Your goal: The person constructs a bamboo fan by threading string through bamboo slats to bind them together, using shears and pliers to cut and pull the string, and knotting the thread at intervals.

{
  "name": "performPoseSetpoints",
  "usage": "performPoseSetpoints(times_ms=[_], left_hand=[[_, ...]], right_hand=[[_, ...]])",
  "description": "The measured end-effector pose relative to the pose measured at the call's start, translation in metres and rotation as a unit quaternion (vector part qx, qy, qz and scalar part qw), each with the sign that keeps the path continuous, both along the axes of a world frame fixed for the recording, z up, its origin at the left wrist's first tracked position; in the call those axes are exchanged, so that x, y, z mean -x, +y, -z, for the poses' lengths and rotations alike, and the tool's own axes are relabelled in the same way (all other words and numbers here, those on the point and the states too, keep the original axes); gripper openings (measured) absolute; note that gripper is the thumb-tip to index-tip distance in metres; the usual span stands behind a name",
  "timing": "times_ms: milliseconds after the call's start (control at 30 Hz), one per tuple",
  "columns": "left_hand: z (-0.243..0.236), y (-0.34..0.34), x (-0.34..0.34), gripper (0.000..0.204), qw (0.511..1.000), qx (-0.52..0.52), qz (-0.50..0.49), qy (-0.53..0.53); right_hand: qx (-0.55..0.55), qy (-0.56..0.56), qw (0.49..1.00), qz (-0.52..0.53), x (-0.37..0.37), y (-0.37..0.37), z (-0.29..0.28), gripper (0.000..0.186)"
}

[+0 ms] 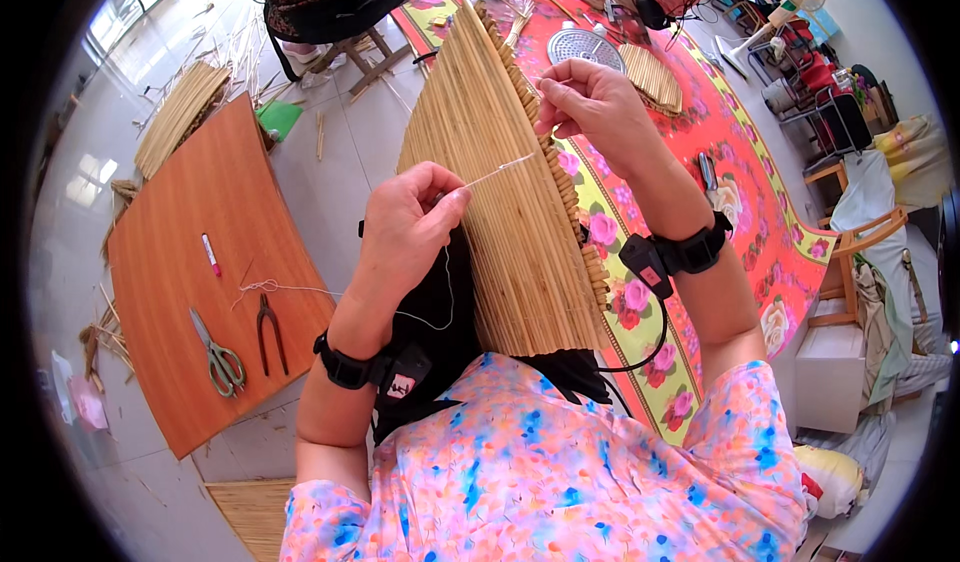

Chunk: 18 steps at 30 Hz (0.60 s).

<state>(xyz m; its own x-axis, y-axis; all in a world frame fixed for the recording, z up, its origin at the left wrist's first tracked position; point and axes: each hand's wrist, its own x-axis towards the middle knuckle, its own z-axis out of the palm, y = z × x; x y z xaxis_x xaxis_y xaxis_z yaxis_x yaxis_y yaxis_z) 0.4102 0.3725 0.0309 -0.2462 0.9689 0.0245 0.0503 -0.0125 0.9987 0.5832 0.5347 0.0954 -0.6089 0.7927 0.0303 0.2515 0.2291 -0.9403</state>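
Note:
A fan-shaped panel of straw-coloured stalks [500, 262] lies across my lap, its right edge lined with bundled stalk ends. Over its left side my left hand [410, 222] is closed, pinching a pale thread [485, 178] between thumb and forefinger. The thread stretches up and right across the panel, with a small whitish thickening near its far end. A slack length hangs below that hand and trails left to the board. My right hand [595, 107] is raised above the panel's bundled edge, thumb and fingers drawn together; what they hold is too small to make out.
On the brown board [180, 312] at left lie scissors [220, 357], pliers [268, 334] and a marker pen [210, 254]. A red floral cloth [740, 272] spreads at right, bearing a grey perforated disc [585, 50] and another stalk piece [652, 80]. Other people sit at the far side.

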Motion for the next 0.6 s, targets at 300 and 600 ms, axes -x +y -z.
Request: performPoseSetpoints(times_ms=[300, 600], left_hand=[[-0.0071, -0.0027, 0.0017, 0.013, 0.999, -0.022, -0.025, -0.005], [-0.0048, -0.005, 0.0032, 0.012, 1.0, -0.015, -0.019, 0.014]], right_hand=[[-0.029, -0.022, 0.999, -0.022, 0.0041, -0.0005, -0.0005, 0.015], [-0.07, -0.051, 0.996, -0.007, 0.0085, -0.001, -0.003, 0.017]])
